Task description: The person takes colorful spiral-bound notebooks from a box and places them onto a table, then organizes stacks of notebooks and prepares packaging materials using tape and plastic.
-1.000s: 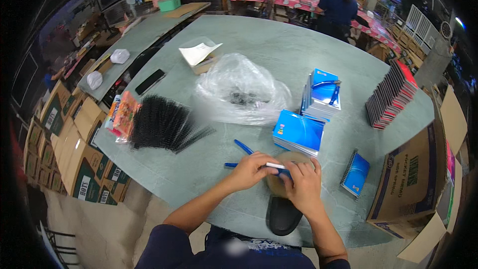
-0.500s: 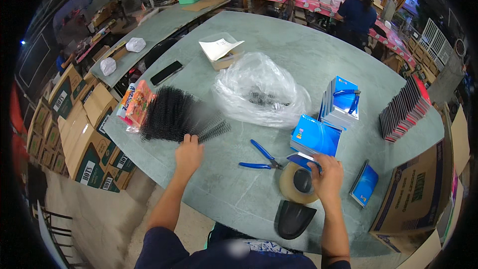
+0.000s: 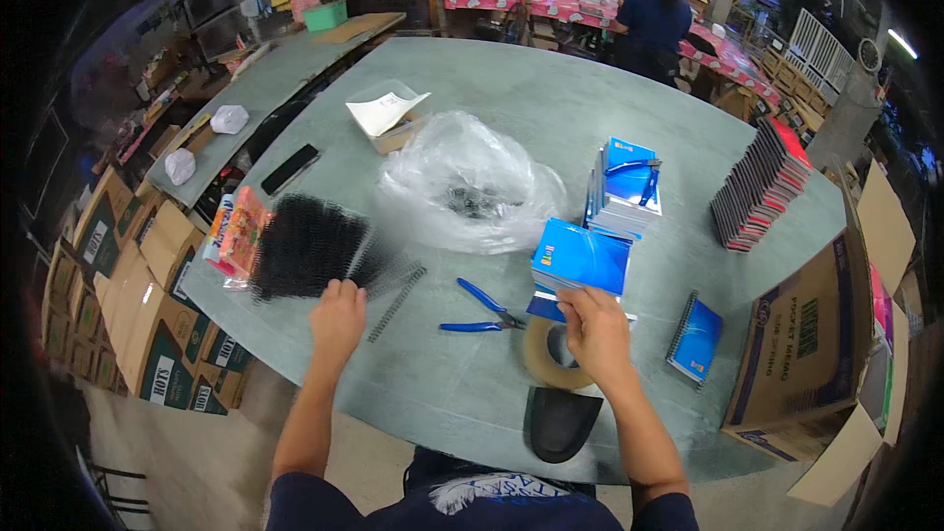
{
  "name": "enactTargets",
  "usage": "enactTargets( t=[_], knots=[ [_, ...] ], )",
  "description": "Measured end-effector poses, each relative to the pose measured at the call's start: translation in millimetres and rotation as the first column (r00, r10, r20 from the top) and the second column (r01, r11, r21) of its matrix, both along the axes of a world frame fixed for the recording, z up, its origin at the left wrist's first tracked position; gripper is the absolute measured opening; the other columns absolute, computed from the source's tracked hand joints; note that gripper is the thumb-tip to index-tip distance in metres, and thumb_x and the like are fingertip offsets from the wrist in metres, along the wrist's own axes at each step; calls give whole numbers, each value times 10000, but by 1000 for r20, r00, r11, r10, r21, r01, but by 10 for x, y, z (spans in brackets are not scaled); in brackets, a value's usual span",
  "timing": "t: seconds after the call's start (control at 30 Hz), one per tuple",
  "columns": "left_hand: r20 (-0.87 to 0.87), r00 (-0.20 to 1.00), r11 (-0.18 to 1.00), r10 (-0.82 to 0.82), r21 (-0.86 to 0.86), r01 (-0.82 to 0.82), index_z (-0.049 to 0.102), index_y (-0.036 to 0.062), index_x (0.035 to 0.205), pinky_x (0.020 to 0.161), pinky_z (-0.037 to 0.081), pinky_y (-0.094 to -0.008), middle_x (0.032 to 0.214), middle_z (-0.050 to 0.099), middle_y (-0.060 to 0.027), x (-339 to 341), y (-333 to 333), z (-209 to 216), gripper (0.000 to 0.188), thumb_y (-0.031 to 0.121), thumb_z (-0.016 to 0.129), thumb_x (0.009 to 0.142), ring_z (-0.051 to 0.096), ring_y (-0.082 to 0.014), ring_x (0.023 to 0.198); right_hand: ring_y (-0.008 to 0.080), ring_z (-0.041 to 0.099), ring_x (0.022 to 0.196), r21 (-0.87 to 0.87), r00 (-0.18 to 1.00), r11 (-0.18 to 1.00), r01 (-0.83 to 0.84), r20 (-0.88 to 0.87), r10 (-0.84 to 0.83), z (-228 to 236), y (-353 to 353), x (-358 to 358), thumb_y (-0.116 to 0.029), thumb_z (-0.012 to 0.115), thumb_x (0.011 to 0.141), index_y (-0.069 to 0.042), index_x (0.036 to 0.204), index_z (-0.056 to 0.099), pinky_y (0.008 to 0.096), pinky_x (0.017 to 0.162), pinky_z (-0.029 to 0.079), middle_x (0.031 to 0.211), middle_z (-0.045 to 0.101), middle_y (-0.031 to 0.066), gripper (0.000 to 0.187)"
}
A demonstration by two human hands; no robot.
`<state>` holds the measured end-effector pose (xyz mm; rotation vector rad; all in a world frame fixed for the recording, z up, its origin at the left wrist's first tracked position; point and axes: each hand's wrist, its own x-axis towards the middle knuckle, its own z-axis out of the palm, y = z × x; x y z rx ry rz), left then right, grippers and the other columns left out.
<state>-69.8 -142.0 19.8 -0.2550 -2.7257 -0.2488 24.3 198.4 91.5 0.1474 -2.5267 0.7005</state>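
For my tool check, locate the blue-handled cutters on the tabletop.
In the head view, the cutters lie left of the tape roll, between the left hand and the right hand.

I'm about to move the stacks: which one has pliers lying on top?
The farther blue stack: blue pliers lie across its top. The nearer blue stack and the red stack, off to the right, carry no pliers.

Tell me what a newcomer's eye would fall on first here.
Probably the crumpled clear plastic bag near the middle of the grey-green table. Next might come the dense pile of black spiral coils to its left, by the bare left hand, and the stacked blue rectangular notepads to its right. The open brown cardboard carton at the table's right edge also stands out.
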Motion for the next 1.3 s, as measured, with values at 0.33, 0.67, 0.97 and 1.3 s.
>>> enactTargets(
  t=[0.33, 0.67, 0.97, 1.3],
  knots=[
    [207, 963, 856, -175, 514, 45, 584, 31, 903, 609, 470, -321, 783, 544, -121, 424, 82, 176, 218, 184, 687, 787, 578, -253, 678, 239, 516, 766, 203, 959, 938, 282, -91, -269, 3, -350, -65, -365, 729, 649, -95, 792, 631, 378, 688, 347, 764, 572, 55, 321],
    [56, 754, 339, -655, 913, 227, 599, 51, 1125, 635, 475, -252, 838, 612, -68, 463, 1330, 687, 268, 59, 584, 857, 570, -121, 686, 235, 558, 798, 131, 982, 973, 190, 0, -191, 25, -207, -64, -274, 700, 722, -108, 864, 665, 373, 707, 356, 834, 632, 41, 222],
    [-55, 779, 516, -624, 721, 463, 613, 18, 955, 588, 477, -334, 767, 634, -112, 494, 1724, 573, 175, 168, 591, 868, 622, -215, 652, 218, 585, 755, -20, 995, 995, 96, 9, -96, 19, -177, -6, -177, 636, 778, -148, 918, 674, 365, 676, 348, 778, 651, 23, 148],
    [327, 193, 127, -925, 745, -655, 523, 68, 813, 347, 315, -238, 528, 438, 22, 309, 1613, 630, 367, 392, 425, 956, 381, -94, 370, 218, 590, 762, 9, 995, 996, 86, 43, -86, 39, -175, 11, -170, 638, 764, -159, 885, 676, 372, 676, 349, 778, 652, 23, 128]
  ],
)
